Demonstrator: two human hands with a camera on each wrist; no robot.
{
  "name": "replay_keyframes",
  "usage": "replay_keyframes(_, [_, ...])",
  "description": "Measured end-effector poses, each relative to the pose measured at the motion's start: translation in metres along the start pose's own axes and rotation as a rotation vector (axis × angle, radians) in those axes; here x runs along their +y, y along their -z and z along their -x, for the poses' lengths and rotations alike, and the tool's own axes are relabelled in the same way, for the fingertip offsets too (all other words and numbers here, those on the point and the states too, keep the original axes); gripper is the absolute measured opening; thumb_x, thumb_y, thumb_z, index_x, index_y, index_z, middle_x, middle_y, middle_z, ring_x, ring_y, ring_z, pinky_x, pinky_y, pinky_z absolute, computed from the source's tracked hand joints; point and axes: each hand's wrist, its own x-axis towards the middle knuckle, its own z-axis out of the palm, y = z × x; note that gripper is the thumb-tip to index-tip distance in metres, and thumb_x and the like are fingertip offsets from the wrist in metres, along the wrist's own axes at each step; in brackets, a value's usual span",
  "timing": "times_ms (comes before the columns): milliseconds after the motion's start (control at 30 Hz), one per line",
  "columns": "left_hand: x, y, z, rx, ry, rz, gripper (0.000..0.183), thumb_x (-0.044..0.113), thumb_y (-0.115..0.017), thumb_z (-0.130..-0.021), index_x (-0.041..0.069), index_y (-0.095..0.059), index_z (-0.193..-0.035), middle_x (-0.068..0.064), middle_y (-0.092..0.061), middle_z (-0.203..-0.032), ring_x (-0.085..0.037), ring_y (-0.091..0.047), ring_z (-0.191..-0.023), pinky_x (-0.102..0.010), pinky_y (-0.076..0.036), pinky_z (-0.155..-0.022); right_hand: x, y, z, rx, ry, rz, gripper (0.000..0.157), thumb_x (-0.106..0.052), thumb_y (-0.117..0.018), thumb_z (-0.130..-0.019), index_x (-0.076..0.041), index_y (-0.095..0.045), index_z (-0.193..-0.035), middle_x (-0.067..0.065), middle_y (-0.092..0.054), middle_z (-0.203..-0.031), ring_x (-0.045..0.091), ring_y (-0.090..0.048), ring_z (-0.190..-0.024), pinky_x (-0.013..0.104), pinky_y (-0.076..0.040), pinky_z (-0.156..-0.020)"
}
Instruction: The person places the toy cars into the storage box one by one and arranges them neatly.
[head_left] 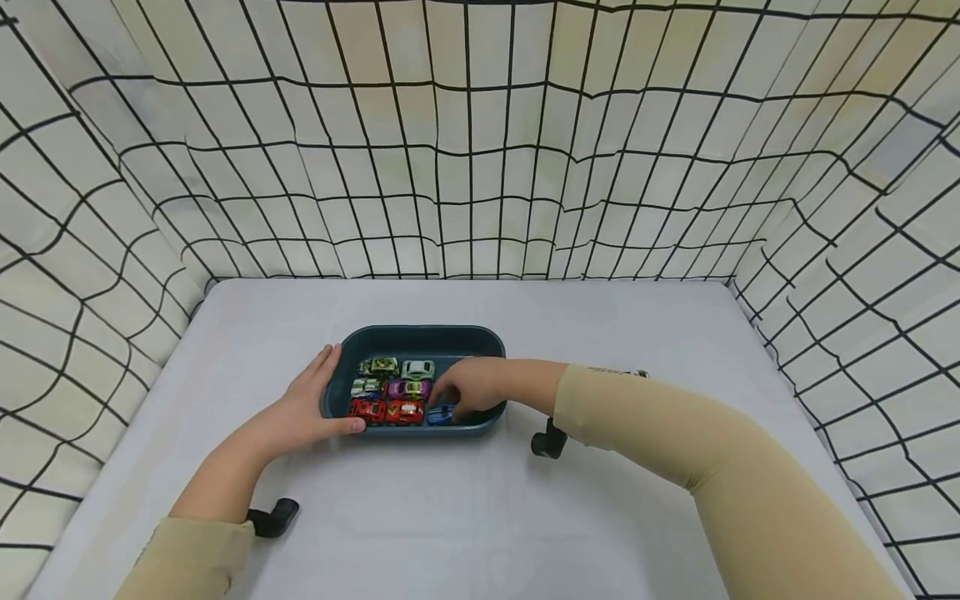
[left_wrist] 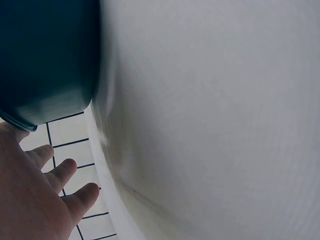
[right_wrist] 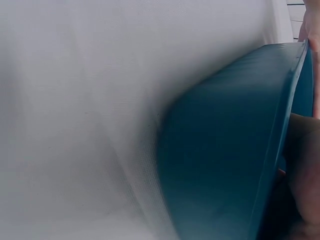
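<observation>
A dark teal tray (head_left: 420,432) stands on the table with several toy cars inside, grouped in rows toward its left. My left hand (head_left: 309,408) rests against the tray's left end, fingers straight and spread, thumb along the front rim. In the left wrist view, the left hand (left_wrist: 37,190) reaches the rim with its fingers extended. My right hand (head_left: 477,386) dips into the tray's right part, thumb and fingers bent down around a blue toy car (head_left: 439,415). Beside that car sit a red car (head_left: 405,412) and a purple car (head_left: 408,389). The tray wall (right_wrist: 220,145) hides the fingertips in the right wrist view.
A green-patterned car (head_left: 378,367) and a pale green car (head_left: 417,369) lie in the tray's back row. White cloth (head_left: 450,517) covers the table. Black-lined white netting (head_left: 480,167) encloses its back and sides. Black wrist-camera pieces (head_left: 549,442) hang near both wrists.
</observation>
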Motion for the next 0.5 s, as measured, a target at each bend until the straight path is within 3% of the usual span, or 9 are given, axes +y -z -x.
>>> replay_keyframes(500, [0.0022, 0.0004, -0.0008, -0.002, -0.003, 0.004, 0.125, 0.053, -0.078, -0.079, 0.009, 0.007, -0.159, -0.027, 0.004, -0.163, -0.056, -0.004, -0.144, -0.076, -0.019, -0.105, -0.0001, 0.0003, 0.0009, 0.025, 0.000, 0.032, 0.039, -0.023, -0.071, -0.094, -0.024, -0.065, -0.132, -0.008, -0.065, -0.105, 0.005, -0.058, -0.097, 0.023, -0.049, -0.085])
